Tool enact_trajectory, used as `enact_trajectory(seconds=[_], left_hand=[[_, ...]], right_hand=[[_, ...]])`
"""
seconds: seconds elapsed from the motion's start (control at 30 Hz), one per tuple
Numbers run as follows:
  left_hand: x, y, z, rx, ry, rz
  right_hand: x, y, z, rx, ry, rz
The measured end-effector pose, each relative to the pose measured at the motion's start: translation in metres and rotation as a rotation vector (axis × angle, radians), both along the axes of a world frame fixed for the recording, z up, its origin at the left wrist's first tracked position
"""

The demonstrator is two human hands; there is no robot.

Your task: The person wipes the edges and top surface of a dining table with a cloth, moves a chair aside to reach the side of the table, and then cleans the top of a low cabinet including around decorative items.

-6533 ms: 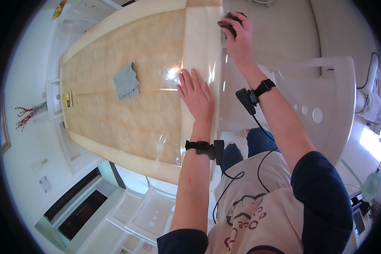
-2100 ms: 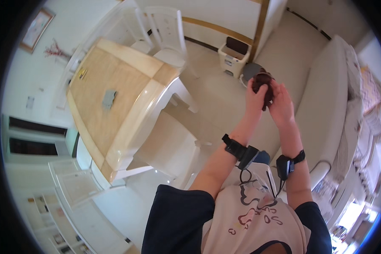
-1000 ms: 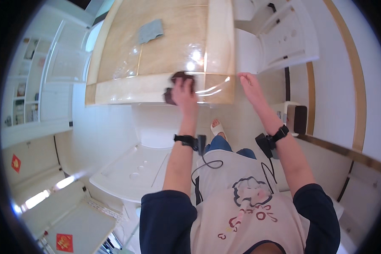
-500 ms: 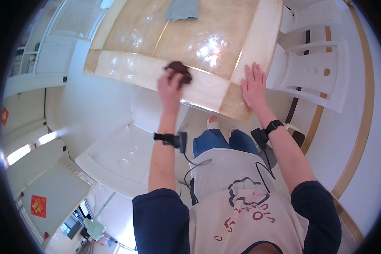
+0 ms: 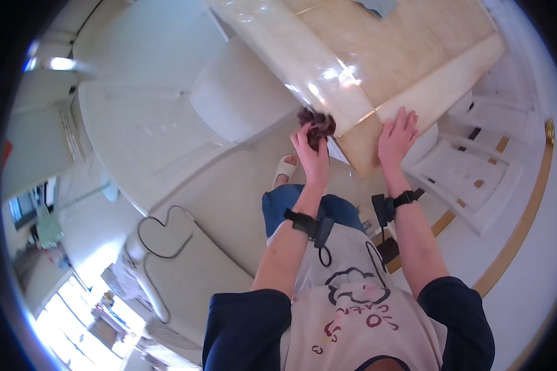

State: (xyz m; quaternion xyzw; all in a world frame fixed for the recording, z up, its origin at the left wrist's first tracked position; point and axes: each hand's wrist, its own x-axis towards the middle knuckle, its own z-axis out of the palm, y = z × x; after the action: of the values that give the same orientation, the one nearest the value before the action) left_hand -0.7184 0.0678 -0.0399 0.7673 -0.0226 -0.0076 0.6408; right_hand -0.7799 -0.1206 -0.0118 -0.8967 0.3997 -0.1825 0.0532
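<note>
My left hand [image 5: 311, 157] grips a crumpled dark brown cloth [image 5: 317, 122] at the near edge of a glossy beige table [image 5: 408, 52]. Part of the cloth hangs over that edge, close to the table's near corner. On the other side of the corner, my right hand [image 5: 396, 142] lies flat along the table's border with its fingers stretched out, holding nothing. A folded grey-blue cloth [image 5: 379, 6] rests farther back on the tabletop, partly cut off by the top of the view.
White chairs stand to the right [image 5: 461, 170] and to the left [image 5: 133, 123] of the table. At lower left there is a pale padded seat [image 5: 195, 278]. A brown strip [image 5: 507, 260] runs along the right side. My foot [image 5: 284, 170] is on the floor below the table edge.
The view has turned, so the table appears rotated. My left hand has carried the brown cloth from the tabletop border to its edge, nearer the corner. My right hand stays on the table.
</note>
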Motion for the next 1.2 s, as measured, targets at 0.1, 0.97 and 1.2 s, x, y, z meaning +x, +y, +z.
enact_trajectory(seconds=[0.1,0.97,1.2], left_hand=[[-0.046,0.009,-0.052,-0.266,0.309,0.122],[0.205,-0.06,-0.068,-0.486,0.17,0.149],[0.406,-0.035,-0.086,-0.272,0.094,0.157]], right_hand=[[0.005,0.02,0.022,0.022,-0.012,0.136],[0.287,0.082,0.068,0.123,0.119,0.66],[0.298,0.09,0.061,0.056,0.169,0.625]])
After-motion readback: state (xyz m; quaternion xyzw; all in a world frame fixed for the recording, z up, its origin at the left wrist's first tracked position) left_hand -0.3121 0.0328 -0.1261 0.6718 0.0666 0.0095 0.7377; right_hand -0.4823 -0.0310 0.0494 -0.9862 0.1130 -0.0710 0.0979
